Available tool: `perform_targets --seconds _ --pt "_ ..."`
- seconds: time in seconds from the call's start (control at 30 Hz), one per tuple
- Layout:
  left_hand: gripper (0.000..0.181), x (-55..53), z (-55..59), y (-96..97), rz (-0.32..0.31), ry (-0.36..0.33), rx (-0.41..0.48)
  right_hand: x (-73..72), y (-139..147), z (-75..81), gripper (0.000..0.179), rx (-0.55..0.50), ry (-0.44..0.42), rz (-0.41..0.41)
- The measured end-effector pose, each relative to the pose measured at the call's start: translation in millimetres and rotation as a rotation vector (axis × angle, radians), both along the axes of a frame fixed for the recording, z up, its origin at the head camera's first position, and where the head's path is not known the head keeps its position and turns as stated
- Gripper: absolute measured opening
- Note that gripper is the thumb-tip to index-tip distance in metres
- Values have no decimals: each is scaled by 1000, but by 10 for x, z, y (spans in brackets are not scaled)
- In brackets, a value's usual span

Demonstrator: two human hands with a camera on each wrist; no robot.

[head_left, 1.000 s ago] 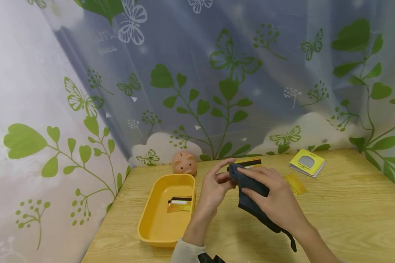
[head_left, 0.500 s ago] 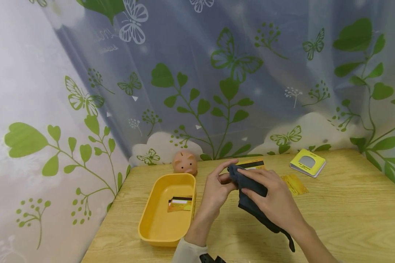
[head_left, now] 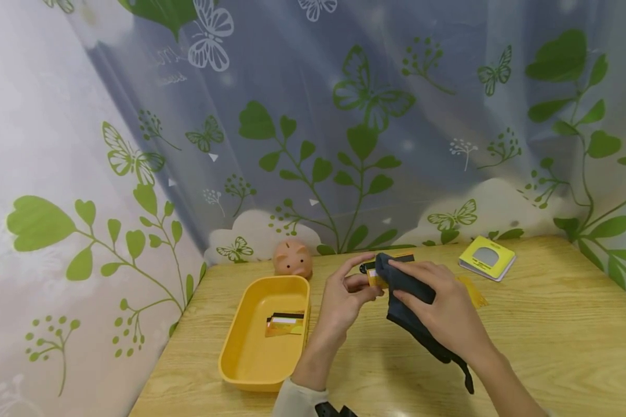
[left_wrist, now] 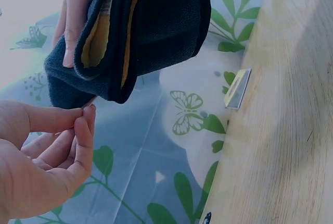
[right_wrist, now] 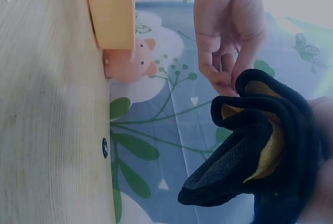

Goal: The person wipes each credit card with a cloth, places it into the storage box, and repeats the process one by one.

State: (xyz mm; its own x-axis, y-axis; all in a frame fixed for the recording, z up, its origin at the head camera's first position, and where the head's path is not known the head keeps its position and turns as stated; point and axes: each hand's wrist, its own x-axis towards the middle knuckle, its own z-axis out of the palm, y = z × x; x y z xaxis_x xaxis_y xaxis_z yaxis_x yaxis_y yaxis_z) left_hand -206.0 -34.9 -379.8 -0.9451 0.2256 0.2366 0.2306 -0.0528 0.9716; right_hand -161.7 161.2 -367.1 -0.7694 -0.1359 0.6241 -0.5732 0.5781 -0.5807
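Observation:
In the head view, my right hand (head_left: pixel 440 304) grips a folded cloth (head_left: pixel 409 289), dark blue with black edging and a strap hanging down. The wrist views show a yellow side within the folds of the cloth (left_wrist: pixel 171 31). My left hand (head_left: pixel 344 292) has its thumb and fingertips pressed together right at the cloth's near corner. Whether they pinch something small I cannot tell. Partly hidden behind the hands lies an orange card (head_left: pixel 377 281) with a dark stripe. A small black round thing (right_wrist: pixel 105 148) is at the table's far edge.
A yellow tray (head_left: pixel 232 353) with striped cards (head_left: pixel 287 324) inside stands at left, with a pink piggy bank (head_left: pixel 293 260) behind it. At right are a yellow card holder (head_left: pixel 487 258) and a gold card (head_left: pixel 472 291). A patterned curtain (head_left: pixel 313 116) hangs behind the table.
The right hand and cloth have shifted slightly right, uncovering the left fingertips and more of the orange card behind them. The left hand has hardly moved.

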Motion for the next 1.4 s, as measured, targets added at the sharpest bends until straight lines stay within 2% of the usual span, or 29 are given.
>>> perform_targets --seconds 0.33,0.53,0.7,0.9,1.1,1.4 --pt "55 5 10 -16 23 11 -13 -39 188 29 57 -19 -21 -52" --pt "54 2 23 -23 26 -5 10 -59 353 74 56 -49 7 -119" --pt "54 -5 28 -31 24 -7 18 -18 383 129 59 -70 32 -156" --pt "54 -6 27 -31 24 -4 16 55 161 166 63 -57 99 -67" --pt "57 -11 28 -34 20 -1 13 87 -108 53 67 4 87 -3" --pt "58 4 24 -29 3 17 -8 80 -222 -35 65 30 69 6"
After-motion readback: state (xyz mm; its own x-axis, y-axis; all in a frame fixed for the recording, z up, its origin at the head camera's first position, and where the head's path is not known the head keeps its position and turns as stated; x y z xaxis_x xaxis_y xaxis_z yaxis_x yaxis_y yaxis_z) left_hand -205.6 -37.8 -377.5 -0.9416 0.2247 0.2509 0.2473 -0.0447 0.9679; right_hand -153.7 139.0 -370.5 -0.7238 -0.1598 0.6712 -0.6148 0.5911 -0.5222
